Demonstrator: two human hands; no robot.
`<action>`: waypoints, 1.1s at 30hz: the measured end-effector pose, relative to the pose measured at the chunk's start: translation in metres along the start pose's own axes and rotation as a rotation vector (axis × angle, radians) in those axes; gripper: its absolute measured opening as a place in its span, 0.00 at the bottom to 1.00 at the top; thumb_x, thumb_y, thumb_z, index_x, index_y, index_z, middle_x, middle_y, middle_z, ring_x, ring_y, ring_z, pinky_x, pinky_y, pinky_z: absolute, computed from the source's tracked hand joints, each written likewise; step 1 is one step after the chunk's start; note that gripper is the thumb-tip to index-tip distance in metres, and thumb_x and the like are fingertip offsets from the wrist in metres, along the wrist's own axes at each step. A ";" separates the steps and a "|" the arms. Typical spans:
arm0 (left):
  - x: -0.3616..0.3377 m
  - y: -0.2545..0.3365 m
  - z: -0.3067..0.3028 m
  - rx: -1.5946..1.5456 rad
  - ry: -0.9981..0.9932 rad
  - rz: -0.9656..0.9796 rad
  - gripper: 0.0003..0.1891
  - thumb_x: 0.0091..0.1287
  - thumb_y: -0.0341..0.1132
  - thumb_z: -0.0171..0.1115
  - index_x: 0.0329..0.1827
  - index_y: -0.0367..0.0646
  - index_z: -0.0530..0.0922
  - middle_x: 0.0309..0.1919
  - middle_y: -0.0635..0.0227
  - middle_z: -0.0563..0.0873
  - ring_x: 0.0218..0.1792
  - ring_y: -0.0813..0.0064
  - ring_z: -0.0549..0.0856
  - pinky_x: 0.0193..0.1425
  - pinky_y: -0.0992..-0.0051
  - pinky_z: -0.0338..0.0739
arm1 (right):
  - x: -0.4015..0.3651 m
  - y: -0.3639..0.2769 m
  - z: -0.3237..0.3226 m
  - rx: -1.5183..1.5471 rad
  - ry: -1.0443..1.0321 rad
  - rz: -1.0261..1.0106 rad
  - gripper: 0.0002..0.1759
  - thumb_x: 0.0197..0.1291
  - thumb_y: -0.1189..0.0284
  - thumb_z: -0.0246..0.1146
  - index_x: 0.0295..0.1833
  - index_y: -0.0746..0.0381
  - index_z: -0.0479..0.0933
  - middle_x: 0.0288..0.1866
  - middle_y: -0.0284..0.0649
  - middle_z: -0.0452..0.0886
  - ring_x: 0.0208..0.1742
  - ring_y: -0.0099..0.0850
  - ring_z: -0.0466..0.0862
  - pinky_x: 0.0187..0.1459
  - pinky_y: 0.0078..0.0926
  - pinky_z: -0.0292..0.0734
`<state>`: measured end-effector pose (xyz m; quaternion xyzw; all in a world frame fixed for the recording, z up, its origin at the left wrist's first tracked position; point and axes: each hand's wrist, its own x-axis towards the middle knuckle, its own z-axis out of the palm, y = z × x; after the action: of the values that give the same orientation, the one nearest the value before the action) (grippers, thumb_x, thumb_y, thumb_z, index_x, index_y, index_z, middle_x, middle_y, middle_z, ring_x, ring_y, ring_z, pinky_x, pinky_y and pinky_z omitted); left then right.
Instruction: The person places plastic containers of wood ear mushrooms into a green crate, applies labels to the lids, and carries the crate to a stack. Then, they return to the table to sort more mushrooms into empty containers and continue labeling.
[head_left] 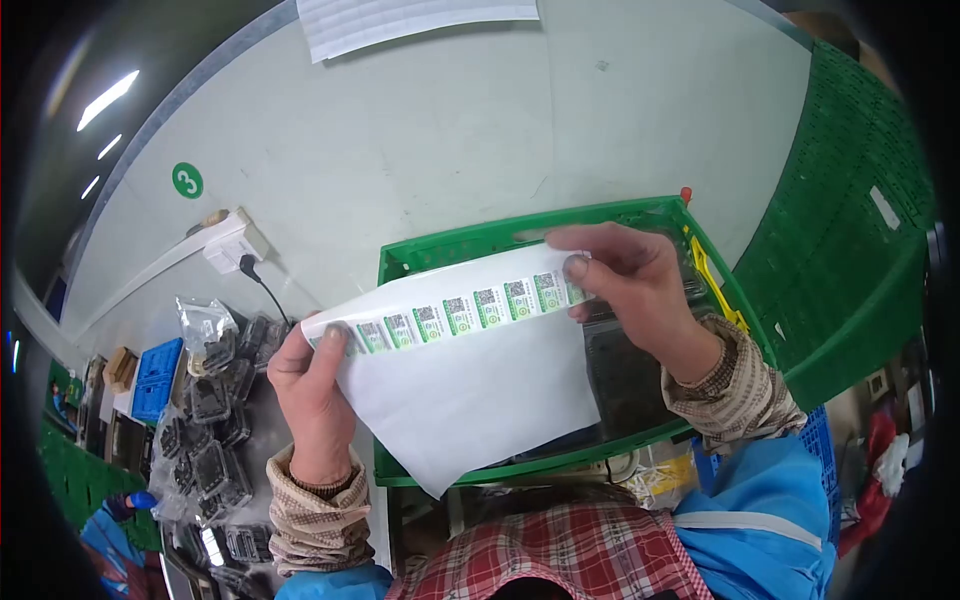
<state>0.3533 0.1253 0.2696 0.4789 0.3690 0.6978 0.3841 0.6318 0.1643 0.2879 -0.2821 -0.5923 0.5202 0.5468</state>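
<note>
A white label sheet hangs between my two hands, with a row of green-and-white QR-code stickers along its upper part. My left hand pinches the sheet's left end, thumb on the front beside the first stickers. At the right end, my right hand grips the sheet with thumb and fingers, partly covering the last sticker. Beneath the sheet stands a green crate with dark contents that the sheet partly hides.
Clear plastic boxes lie piled on the left, near a wall socket with a plugged cable. A yellow tool rests by the crate's right rim. Green crates stand at right. Another person's blue sleeve shows at lower left.
</note>
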 end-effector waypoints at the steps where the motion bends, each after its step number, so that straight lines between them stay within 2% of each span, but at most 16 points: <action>1: 0.000 0.002 0.006 -0.001 -0.002 -0.001 0.08 0.58 0.26 0.60 0.39 0.33 0.80 0.38 0.66 0.84 0.41 0.80 0.79 0.49 0.78 0.70 | -0.001 0.000 -0.001 -0.045 -0.024 -0.016 0.15 0.56 0.80 0.61 0.51 0.65 0.76 0.35 0.37 0.81 0.30 0.18 0.78 0.30 0.14 0.77; 3: -0.002 0.009 0.020 0.141 -0.143 0.231 0.07 0.58 0.26 0.61 0.39 0.33 0.81 0.37 0.66 0.84 0.39 0.80 0.80 0.48 0.78 0.71 | -0.003 0.001 0.001 -0.089 -0.045 -0.030 0.16 0.56 0.80 0.62 0.51 0.66 0.76 0.36 0.37 0.81 0.30 0.18 0.78 0.30 0.14 0.77; 6: -0.005 0.007 0.016 0.152 -0.109 0.125 0.07 0.58 0.26 0.62 0.38 0.33 0.81 0.34 0.69 0.84 0.35 0.81 0.80 0.43 0.80 0.72 | -0.005 0.005 0.002 0.007 -0.017 -0.113 0.14 0.56 0.79 0.62 0.49 0.67 0.77 0.35 0.36 0.80 0.29 0.17 0.77 0.28 0.14 0.75; 8: -0.010 0.006 0.008 0.178 -0.090 0.106 0.07 0.58 0.26 0.62 0.39 0.33 0.81 0.33 0.68 0.84 0.34 0.82 0.79 0.42 0.81 0.71 | -0.007 0.003 -0.005 -0.173 -0.131 -0.054 0.11 0.56 0.77 0.63 0.45 0.68 0.78 0.29 0.33 0.79 0.27 0.15 0.75 0.26 0.13 0.71; 9: -0.012 0.005 0.006 0.205 -0.076 0.094 0.08 0.59 0.27 0.61 0.39 0.33 0.81 0.32 0.68 0.83 0.32 0.82 0.78 0.41 0.82 0.70 | -0.007 0.002 -0.006 -0.174 -0.131 -0.052 0.11 0.56 0.77 0.63 0.45 0.68 0.78 0.29 0.33 0.79 0.27 0.15 0.75 0.26 0.13 0.71; 11: -0.014 0.006 0.006 0.179 -0.029 0.090 0.07 0.59 0.27 0.62 0.37 0.34 0.81 0.30 0.68 0.83 0.30 0.83 0.78 0.39 0.82 0.70 | -0.010 0.000 -0.005 -0.286 -0.123 0.100 0.08 0.56 0.73 0.64 0.37 0.68 0.77 0.22 0.31 0.75 0.23 0.14 0.71 0.23 0.13 0.66; 15: -0.017 0.006 0.001 0.126 0.051 0.123 0.04 0.57 0.24 0.63 0.33 0.32 0.81 0.27 0.69 0.83 0.26 0.85 0.77 0.33 0.85 0.70 | -0.013 -0.006 -0.004 -0.350 -0.165 0.120 0.10 0.56 0.71 0.65 0.31 0.68 0.76 0.18 0.30 0.73 0.19 0.14 0.68 0.21 0.14 0.63; 17: -0.020 0.010 0.002 0.129 0.062 0.136 0.03 0.57 0.24 0.63 0.33 0.32 0.81 0.26 0.69 0.83 0.26 0.85 0.77 0.32 0.85 0.70 | -0.014 -0.011 -0.008 -0.593 -0.280 0.043 0.11 0.53 0.70 0.67 0.28 0.66 0.75 0.18 0.31 0.73 0.19 0.16 0.68 0.22 0.16 0.63; 21: -0.022 0.014 0.002 0.186 0.055 0.130 0.02 0.56 0.22 0.63 0.30 0.32 0.80 0.24 0.70 0.82 0.24 0.85 0.77 0.29 0.84 0.70 | -0.002 -0.005 -0.015 -0.626 -0.332 -0.141 0.11 0.51 0.70 0.68 0.30 0.67 0.76 0.22 0.33 0.76 0.24 0.18 0.71 0.25 0.18 0.66; 23: -0.024 0.013 0.005 0.215 0.030 0.128 0.02 0.56 0.22 0.63 0.31 0.32 0.80 0.24 0.69 0.83 0.25 0.85 0.77 0.30 0.84 0.70 | 0.005 -0.007 -0.010 -0.533 -0.236 -0.310 0.10 0.48 0.70 0.70 0.30 0.66 0.77 0.27 0.34 0.78 0.29 0.20 0.74 0.28 0.21 0.69; 24: -0.025 0.013 0.007 0.249 0.007 0.127 0.02 0.56 0.22 0.62 0.31 0.32 0.81 0.24 0.69 0.83 0.25 0.85 0.78 0.30 0.85 0.71 | 0.006 -0.010 -0.005 -0.533 -0.232 -0.309 0.10 0.48 0.70 0.70 0.30 0.66 0.77 0.27 0.34 0.78 0.29 0.20 0.74 0.28 0.21 0.69; 27: -0.023 0.008 0.011 0.207 0.032 0.117 0.03 0.56 0.22 0.63 0.32 0.32 0.81 0.25 0.68 0.84 0.25 0.85 0.78 0.30 0.84 0.72 | 0.006 -0.014 0.004 -0.674 -0.420 -0.244 0.09 0.46 0.73 0.69 0.34 0.64 0.79 0.30 0.35 0.78 0.31 0.26 0.77 0.30 0.25 0.72; 29: -0.023 0.006 0.010 0.206 0.039 0.088 0.03 0.56 0.22 0.62 0.32 0.32 0.81 0.26 0.68 0.84 0.25 0.85 0.78 0.31 0.84 0.72 | 0.007 -0.006 0.005 -0.918 -0.376 -0.563 0.09 0.44 0.74 0.68 0.34 0.61 0.78 0.28 0.36 0.76 0.30 0.33 0.78 0.31 0.27 0.74; 30: -0.022 0.005 0.010 0.201 0.041 0.063 0.04 0.56 0.22 0.62 0.33 0.32 0.81 0.26 0.67 0.84 0.26 0.84 0.79 0.31 0.83 0.73 | 0.006 -0.004 0.006 -0.918 -0.379 -0.560 0.09 0.44 0.74 0.68 0.34 0.61 0.78 0.28 0.36 0.76 0.30 0.33 0.78 0.31 0.27 0.74; 32: -0.021 0.003 0.010 0.199 0.046 0.038 0.04 0.56 0.22 0.62 0.33 0.31 0.81 0.27 0.67 0.84 0.26 0.84 0.79 0.31 0.83 0.73 | 0.004 0.001 0.010 -1.043 -0.326 -0.768 0.08 0.41 0.76 0.65 0.32 0.61 0.76 0.26 0.36 0.72 0.30 0.34 0.77 0.30 0.28 0.74; 33: -0.021 0.002 0.010 0.197 0.049 0.015 0.04 0.57 0.23 0.62 0.33 0.31 0.81 0.27 0.67 0.84 0.26 0.84 0.79 0.31 0.83 0.73 | 0.005 0.003 0.010 -1.043 -0.327 -0.761 0.08 0.41 0.76 0.65 0.32 0.61 0.76 0.26 0.36 0.72 0.30 0.34 0.77 0.30 0.28 0.74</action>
<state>0.3673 0.1075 0.2663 0.5000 0.4415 0.6725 0.3205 0.6208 0.1665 0.2878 -0.1982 -0.8999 -0.0276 0.3874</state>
